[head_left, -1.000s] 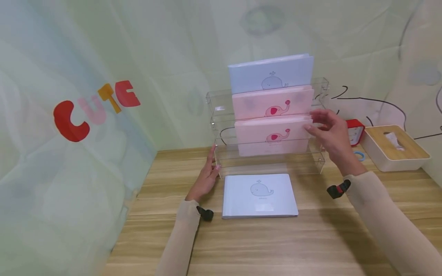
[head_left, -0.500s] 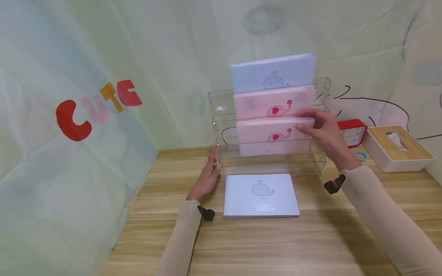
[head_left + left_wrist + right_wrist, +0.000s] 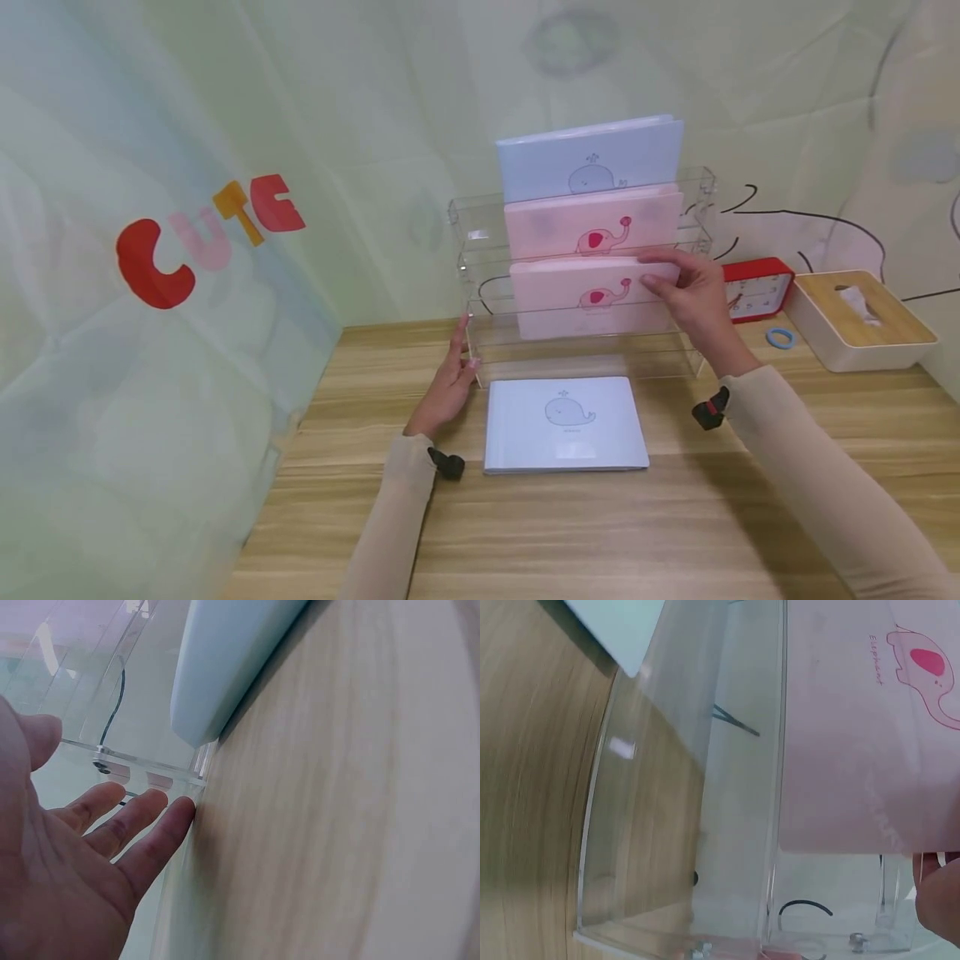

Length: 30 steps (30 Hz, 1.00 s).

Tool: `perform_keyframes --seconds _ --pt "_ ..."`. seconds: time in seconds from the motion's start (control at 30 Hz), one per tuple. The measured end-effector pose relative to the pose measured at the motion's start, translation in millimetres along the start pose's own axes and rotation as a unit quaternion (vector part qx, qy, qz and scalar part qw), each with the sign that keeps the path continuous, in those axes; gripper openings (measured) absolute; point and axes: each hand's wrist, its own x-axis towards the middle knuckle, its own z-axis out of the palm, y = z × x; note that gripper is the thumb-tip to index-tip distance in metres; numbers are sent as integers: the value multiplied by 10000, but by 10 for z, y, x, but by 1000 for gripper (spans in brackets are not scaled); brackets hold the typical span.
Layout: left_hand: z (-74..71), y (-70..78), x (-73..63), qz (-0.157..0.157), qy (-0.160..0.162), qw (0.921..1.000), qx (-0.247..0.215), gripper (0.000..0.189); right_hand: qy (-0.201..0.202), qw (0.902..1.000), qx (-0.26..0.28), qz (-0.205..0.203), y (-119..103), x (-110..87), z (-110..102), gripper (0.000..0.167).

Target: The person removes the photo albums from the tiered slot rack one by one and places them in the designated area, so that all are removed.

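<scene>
A clear acrylic tiered rack [image 3: 585, 360] stands on the table. Upright in its lower tier is a pink album [image 3: 547, 296] with a red elephant; in the right wrist view this pink album [image 3: 847, 780] shows its lower corner. My right hand [image 3: 701, 300] pinches its upper right edge, thumb in front and fingers partly hidden behind. Behind it stand another pink elephant album [image 3: 543, 227] and a blue whale album [image 3: 540, 167]. My left hand [image 3: 446, 392] rests against the rack's left side, and in the left wrist view the left hand [image 3: 82, 862] has fingers extended.
Flat before the rack lies a pale blue whale album [image 3: 525, 429]. To the right are a red clock [image 3: 757, 287], a blue ring [image 3: 781, 338] and a tissue box [image 3: 862, 325]. A fabric backdrop [image 3: 375, 167] hangs behind the table [image 3: 562, 533].
My right hand has shifted left along the front pink album's top edge, uncovering more of the red clock. The left hand and the albums stay in place.
</scene>
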Motion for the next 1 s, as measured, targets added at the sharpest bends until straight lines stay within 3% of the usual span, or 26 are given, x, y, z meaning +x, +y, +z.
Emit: perform_keyframes --seconds 0.4,1.0 --pt "0 -3 9 23 -1 10000 24 78 686 9975 -55 173 -29 10 118 26" --pt "3 3 -12 -111 -5 9999 -73 80 1036 9945 -121 75 -73 23 161 23"
